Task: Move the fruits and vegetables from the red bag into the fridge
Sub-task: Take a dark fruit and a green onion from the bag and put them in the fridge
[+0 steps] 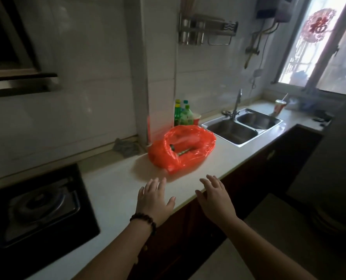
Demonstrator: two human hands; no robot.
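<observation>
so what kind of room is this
Most likely a home kitchen: a double stainless steel sink with a tap is set into the pale countertop, a black gas hob sits at its left end, and a metal utensil rack hangs on the white tiled wall.

Bare counter (115, 178) between both hands and the red bag (181, 150), nothing blocking. Bottles (183, 115) and wall crowd behind it, sink (242, 128) just right.

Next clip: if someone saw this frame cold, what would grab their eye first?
The red bag stands out, lying open-mouthed on the pale counter between the stove and the double sink, with something green visible inside. Just in front of it, the left hand and right hand reach forward, fingers spread, holding nothing. The bright window glows at upper right.
</observation>
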